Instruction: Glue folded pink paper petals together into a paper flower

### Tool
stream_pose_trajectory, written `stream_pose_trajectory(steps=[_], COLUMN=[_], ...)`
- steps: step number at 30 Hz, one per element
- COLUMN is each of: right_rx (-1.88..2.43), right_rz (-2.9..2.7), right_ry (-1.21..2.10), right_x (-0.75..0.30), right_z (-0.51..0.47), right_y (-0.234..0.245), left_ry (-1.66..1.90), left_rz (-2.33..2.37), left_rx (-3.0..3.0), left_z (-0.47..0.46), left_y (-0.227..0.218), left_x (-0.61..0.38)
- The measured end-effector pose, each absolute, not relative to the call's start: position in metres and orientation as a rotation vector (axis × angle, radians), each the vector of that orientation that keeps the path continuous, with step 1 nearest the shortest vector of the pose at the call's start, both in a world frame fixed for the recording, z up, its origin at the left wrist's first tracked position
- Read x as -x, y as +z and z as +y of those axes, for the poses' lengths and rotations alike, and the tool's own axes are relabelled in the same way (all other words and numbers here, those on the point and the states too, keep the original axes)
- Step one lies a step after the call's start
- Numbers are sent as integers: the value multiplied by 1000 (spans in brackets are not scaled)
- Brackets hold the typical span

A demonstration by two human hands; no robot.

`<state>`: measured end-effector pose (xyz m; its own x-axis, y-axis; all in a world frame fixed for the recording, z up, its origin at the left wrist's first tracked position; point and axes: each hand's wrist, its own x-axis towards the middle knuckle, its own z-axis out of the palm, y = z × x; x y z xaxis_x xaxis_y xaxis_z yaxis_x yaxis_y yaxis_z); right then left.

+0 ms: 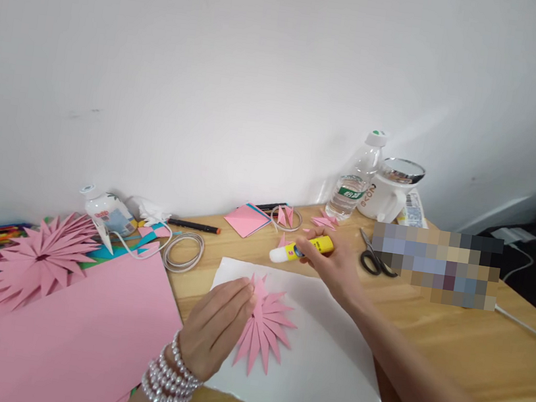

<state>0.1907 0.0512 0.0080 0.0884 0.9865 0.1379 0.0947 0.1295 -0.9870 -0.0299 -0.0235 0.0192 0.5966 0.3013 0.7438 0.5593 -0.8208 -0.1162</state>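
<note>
My left hand (221, 321), with a beaded bracelet at the wrist, pinches the upper left part of a pink folded-paper star (270, 328). Many pointed folds fan out from the star's middle, over a white sheet (322, 382). Its left side is partly hidden behind my fingers. In my right hand (332, 260) is a yellow glue stick (319, 245), held tilted above the sheet's far edge with its white end toward the left. The glue stick and the star are apart.
At left, a larger pink paper star (41, 255) rests on pink sheets (82, 315). Scissors (374, 256), a water bottle (355, 180) and a white mug (382, 200) stand or lie at right. A coiled cable (183, 252), a marker (195, 225) and folded pink pieces (247, 219) lie near the wall.
</note>
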Motion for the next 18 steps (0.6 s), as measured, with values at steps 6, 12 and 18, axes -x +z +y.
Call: stream_pose_trajectory(steps=[6, 12, 18], right_rx=[1209, 1246, 1487], right_rz=[-1346, -1712, -1772], right_ry=[1063, 1137, 911], right_x=[-210, -225, -243], right_z=[64, 66, 73], right_y=[1, 6, -5], left_ry=[-1243, -1672, -2008], left_rz=[-818, -1229, -1703], left_rx=[2408, 2286, 2371], left_z=[-18, -9, -6], left_y=[20, 16, 5], left_x=[24, 15, 17])
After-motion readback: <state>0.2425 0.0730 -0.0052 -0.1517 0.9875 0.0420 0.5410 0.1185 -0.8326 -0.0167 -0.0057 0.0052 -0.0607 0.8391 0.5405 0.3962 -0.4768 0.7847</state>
